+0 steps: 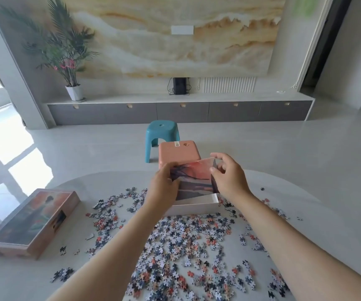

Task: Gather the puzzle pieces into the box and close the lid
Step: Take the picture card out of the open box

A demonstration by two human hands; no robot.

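1. The white box base [193, 205] sits open on the table [12, 281], at twelve o'clock of the view's centre, its inside mostly hidden by a printed picture sheet [193, 180] held over it.
2. The puzzle pieces [186, 246] lie loose on the tabletop, thickest at six o'clock of the box and thinning out toward eight and four o'clock. I cannot tell if any are inside the box.
3. The step in hand looks like slipping the sheet into the box, so gathering has barely begun. The next move calls for laying the sheet flat, then scooping pieces in handfuls.
4. The left hand [163, 184] grips the sheet's left edge with curled fingers. The right hand [229, 178] pinches the right edge between thumb and fingers, which are only partly closed, the forefinger reaching to the upper corner.
5. The illustrated lid [32, 222] rests picture side up at nine o'clock of the box, well apart, untouched.
6. A pink rounded case [178, 152] stands just beyond the box at twelve o'clock, with a teal stool [162, 133] on the floor behind.
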